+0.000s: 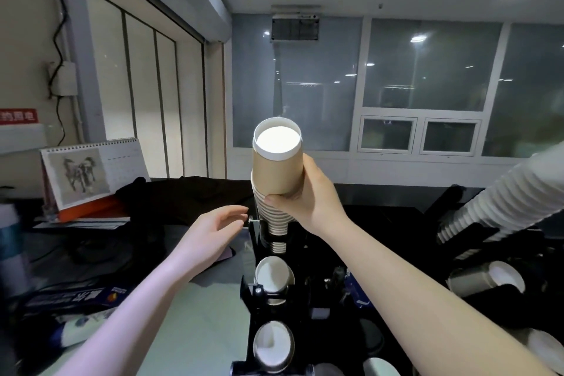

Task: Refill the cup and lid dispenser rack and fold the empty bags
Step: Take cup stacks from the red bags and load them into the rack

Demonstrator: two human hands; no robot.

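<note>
My right hand (308,198) grips a stack of brown paper cups (276,174), bottoms up, whose lower end sits in the top ring of the black dispenser rack (253,290). My left hand (213,232) hovers open just left of the rack's top ring, fingers spread, touching nothing. Lower in the rack two more cup openings (273,276) face me, one above the other. At the right, a long stack of white cups or lids (506,198) lies slanted on another part of the rack.
A desk calendar (91,171) and a dark cloth or bag (183,195) lie behind my left hand. Loose brown cups (485,278) lie at the right. Printed packets (73,299) sit at the left on the pale counter (198,314).
</note>
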